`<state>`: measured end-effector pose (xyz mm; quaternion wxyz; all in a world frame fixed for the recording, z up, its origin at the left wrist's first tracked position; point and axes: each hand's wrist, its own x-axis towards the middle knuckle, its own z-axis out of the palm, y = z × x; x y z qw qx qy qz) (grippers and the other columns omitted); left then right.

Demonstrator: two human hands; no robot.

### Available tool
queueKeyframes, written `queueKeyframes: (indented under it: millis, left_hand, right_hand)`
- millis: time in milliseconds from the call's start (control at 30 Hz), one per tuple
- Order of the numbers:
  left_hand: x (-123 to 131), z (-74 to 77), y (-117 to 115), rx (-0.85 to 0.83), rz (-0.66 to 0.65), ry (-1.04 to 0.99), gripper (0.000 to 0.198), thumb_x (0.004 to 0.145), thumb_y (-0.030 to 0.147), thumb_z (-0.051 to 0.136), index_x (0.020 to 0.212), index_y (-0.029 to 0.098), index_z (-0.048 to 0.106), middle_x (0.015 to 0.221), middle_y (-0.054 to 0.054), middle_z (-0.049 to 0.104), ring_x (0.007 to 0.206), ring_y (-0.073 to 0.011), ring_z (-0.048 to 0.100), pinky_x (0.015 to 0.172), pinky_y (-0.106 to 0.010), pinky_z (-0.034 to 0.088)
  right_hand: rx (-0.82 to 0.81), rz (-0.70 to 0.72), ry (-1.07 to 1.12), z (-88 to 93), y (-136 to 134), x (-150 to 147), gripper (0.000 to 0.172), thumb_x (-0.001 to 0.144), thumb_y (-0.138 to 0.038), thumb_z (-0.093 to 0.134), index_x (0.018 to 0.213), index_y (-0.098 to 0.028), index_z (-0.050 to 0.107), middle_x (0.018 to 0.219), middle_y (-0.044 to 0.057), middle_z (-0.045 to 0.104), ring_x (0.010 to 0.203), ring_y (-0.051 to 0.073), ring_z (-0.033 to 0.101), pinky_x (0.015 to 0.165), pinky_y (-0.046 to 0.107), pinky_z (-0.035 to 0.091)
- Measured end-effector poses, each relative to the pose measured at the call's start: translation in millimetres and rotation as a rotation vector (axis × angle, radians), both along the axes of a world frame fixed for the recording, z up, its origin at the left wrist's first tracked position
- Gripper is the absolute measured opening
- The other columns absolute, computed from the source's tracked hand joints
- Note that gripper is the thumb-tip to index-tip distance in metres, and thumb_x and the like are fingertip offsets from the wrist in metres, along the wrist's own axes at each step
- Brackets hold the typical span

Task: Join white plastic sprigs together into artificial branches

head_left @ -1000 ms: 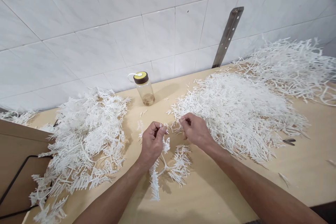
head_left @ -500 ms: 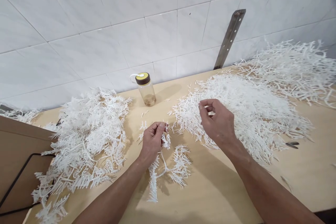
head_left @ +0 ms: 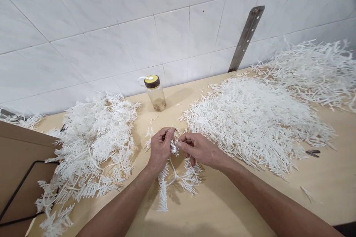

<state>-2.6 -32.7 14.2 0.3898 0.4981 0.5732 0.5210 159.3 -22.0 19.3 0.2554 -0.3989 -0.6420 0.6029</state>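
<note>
My left hand [head_left: 162, 148] is closed in a pinch around a white plastic branch sprig [head_left: 175, 174], whose feathery side twigs hang below the fingers over the table. Close beside it, my right hand [head_left: 198, 149] pinches with thumb and forefinger at the same sprig's upper twigs; the exact spot between the fingertips is too small to make out. To the right of my hands spreads a broad heap of loose white twig pieces [head_left: 258, 118]. On the left lies a tall pile of branched white sprigs [head_left: 97, 144].
Behind my hands stands a clear bottle [head_left: 156, 94] with a yellow and dark lid. A cardboard box [head_left: 25, 170] borders the left side. A metal bracket [head_left: 246, 39] leans against the tiled wall [head_left: 111, 55]. Another white heap [head_left: 314, 74] fills the far right of the wooden table [head_left: 228, 200].
My right hand has come down and left from above the right heap to the sprig by my left hand. The left hand keeps its hold, almost unmoved.
</note>
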Motion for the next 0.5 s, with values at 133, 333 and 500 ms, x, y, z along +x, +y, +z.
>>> queueKeyframes:
  millis: [133,333,500]
  left_hand:
    - [2,2.1,-1,-0.014,0.003,0.002,0.033,0.087,0.046,0.062,0.073,0.016,0.065,0.061,0.003,0.054,0.051,-0.007,0.042,0.051,-0.019,0.037]
    - [2,9.1,-3,-0.151,-0.064,-0.195,0.036,0.085,0.051,0.064,0.093,0.016,0.064,0.069,0.003,0.058,0.04,-0.0043,0.04,0.036,-0.017,0.033]
    - [-4,9.9,1,-0.24,-0.205,-0.379,0.04,0.076,0.044,0.076,0.102,0.017,0.061,0.077,0.001,0.062,0.044,-0.0045,0.047,0.035,-0.015,0.032]
  right_hand:
    - [0.004,-0.036,0.03,1.5,0,-2,0.024,0.089,-0.04,0.059,0.077,-0.019,0.057,0.057,-0.007,0.049,0.041,0.008,0.052,0.04,0.019,0.042]
    - [0.011,-0.071,0.067,-0.4,2,1,0.031,0.086,-0.046,0.065,0.077,-0.019,0.053,0.064,-0.005,0.053,0.044,0.01,0.058,0.042,0.021,0.044]
    - [0.003,-0.123,0.048,-2.5,7,7,0.03,0.084,-0.045,0.066,0.077,-0.02,0.051,0.058,-0.006,0.052,0.041,0.01,0.056,0.042,0.021,0.044]
